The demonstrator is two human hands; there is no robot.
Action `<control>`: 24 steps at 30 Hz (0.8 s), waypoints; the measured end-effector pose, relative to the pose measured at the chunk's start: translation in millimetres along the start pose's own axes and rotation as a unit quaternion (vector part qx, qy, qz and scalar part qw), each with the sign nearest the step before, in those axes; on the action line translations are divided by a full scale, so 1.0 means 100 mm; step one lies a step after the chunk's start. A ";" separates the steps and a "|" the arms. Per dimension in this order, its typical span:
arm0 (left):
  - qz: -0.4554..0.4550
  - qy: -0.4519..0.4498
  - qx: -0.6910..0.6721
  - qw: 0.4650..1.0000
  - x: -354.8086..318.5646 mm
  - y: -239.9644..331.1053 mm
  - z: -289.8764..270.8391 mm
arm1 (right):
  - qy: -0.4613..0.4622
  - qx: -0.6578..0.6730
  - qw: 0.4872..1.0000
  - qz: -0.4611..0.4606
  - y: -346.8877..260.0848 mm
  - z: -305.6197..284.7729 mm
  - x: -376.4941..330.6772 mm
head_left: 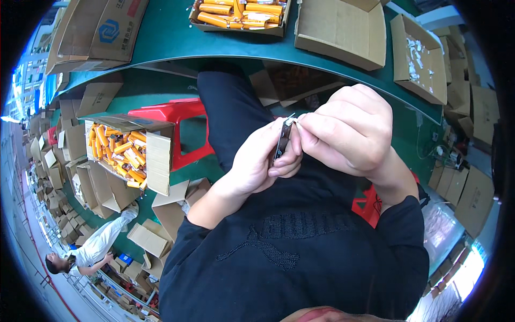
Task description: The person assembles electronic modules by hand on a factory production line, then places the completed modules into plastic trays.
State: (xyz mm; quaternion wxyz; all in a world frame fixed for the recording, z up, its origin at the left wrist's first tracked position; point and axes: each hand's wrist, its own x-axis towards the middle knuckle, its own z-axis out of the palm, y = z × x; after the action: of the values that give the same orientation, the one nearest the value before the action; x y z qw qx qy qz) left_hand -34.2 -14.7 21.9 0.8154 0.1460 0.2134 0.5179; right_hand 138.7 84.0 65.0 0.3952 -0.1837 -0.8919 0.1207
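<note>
My left hand (256, 156) grips a narrow black part (281, 140), perhaps a small circuit board, upright between thumb and fingers. At its upper end a tiny whitish piece (290, 121) shows, with a thin dark tip sticking up. Thumb and forefinger of my right hand (348, 131) are pinched together right beside that end. Whatever lies between the right fingertips is too small and hidden to name. Both hands are held over my lap, in front of the dark shirt, below the green table's near edge (236, 58).
On the table stand a box of orange cylinders (257, 12), an open cardboard box (340, 32) and a box with small white pieces (418, 59). At left, a carton of orange cylinders (120, 153) sits by a red stool (190, 150). A person in light clothes (96, 247) is farther left.
</note>
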 end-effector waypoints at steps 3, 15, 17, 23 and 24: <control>0.003 0.015 0.022 1.000 0.00 0.01 0.00 | -0.004 0.003 1.000 0.004 -0.01 -0.01 0.01; 0.023 0.103 0.389 0.915 -0.06 0.10 0.03 | 0.000 -0.053 0.998 -0.024 -0.04 0.05 -0.06; 0.015 0.109 0.368 0.923 -0.06 0.09 0.03 | -0.007 -0.046 0.999 -0.014 -0.03 0.06 -0.06; 0.009 0.122 0.404 0.907 -0.02 0.16 0.05 | -0.003 -0.024 1.000 0.004 0.02 0.15 -0.13; -0.001 0.115 0.395 0.911 -0.02 0.15 0.01 | -0.004 -0.027 1.000 0.009 0.01 0.15 -0.13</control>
State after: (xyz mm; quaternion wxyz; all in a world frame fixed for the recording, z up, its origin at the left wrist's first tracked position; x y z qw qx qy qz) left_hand -46.4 -10.6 30.1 0.6618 0.3951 0.4932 0.4034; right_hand 135.7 78.5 45.5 0.3853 -0.2014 -0.8949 0.1011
